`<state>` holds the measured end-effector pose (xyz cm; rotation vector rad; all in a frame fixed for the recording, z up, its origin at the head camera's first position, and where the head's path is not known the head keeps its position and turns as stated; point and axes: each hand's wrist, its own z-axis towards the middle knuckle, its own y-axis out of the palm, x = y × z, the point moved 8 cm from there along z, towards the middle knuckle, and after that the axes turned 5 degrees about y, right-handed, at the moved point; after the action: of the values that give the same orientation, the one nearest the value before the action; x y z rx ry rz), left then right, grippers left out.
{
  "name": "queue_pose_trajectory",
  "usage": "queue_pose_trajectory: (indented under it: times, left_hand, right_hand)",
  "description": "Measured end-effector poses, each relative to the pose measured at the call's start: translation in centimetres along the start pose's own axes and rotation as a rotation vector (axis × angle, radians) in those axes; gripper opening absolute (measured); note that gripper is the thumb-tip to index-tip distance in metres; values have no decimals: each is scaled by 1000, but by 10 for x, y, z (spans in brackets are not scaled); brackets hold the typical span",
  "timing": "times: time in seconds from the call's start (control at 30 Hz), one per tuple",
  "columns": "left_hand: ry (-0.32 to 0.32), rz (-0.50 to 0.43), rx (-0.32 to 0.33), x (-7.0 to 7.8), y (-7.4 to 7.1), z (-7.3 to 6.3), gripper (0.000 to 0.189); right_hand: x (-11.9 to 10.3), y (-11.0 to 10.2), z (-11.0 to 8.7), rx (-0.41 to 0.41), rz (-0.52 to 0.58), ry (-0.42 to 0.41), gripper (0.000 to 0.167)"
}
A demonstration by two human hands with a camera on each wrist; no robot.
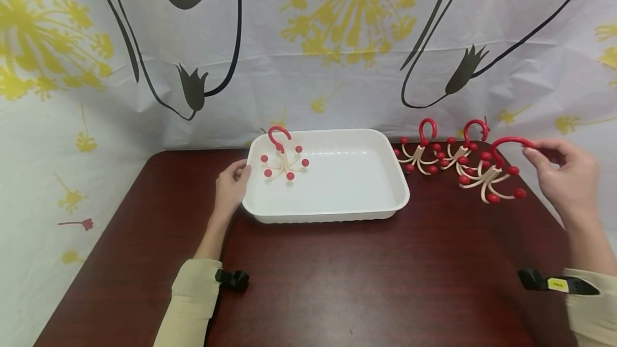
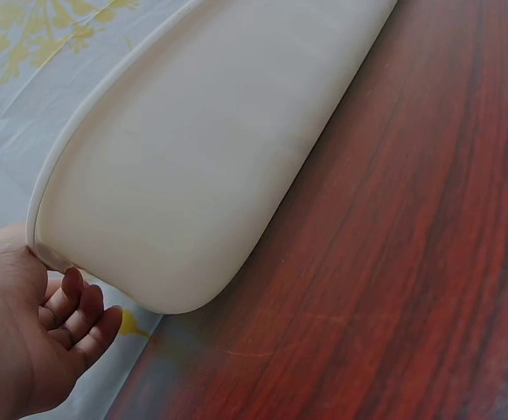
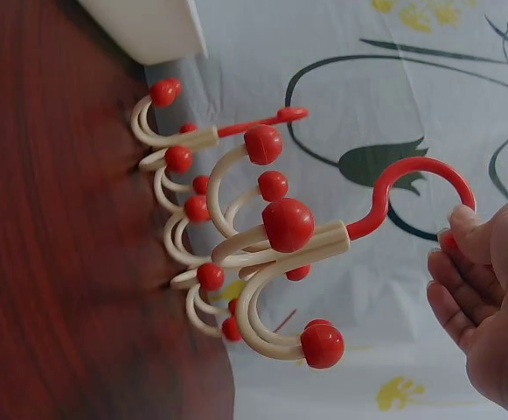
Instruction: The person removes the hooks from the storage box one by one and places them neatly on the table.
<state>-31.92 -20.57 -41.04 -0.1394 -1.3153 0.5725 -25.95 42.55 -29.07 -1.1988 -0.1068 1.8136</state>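
Observation:
In the head view, a white rectangular tray (image 1: pixel 347 186) sits at the back of the table. My left hand (image 1: pixel 229 188) grips its left rim, and the left wrist view shows that hand's fingers (image 2: pixel 86 319) curled below the edge. One multi-arm hanging hook (image 1: pixel 283 161), with a red hook top and cream arms tipped by red balls, stands in the tray's left part. My right hand (image 1: pixel 569 175) pinches the red hook end of a similar hanging hook (image 3: pixel 323 243), held above the table's right side. Two more such hooks (image 1: pixel 419 154) stand right of the tray.
Dark reddish wood makes up the tabletop (image 1: pixel 347 277). Behind and beside it hangs a pale cloth (image 1: pixel 308 90) with yellow and dark flower prints. The standing hooks are close together near the table's back right corner.

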Motion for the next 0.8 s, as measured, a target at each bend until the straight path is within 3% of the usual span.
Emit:
queue_pose_trajectory:
  times: [0.27, 0.8]
  left_hand:
    - [-1, 8, 1, -1, 1, 1, 37]
    - [-12, 2, -6, -2, 1, 0, 38]
  right_hand:
    - [23, 2, 0, -37, -88, 60, 26]
    - [52, 19, 2, -174, -120, 74, 28]
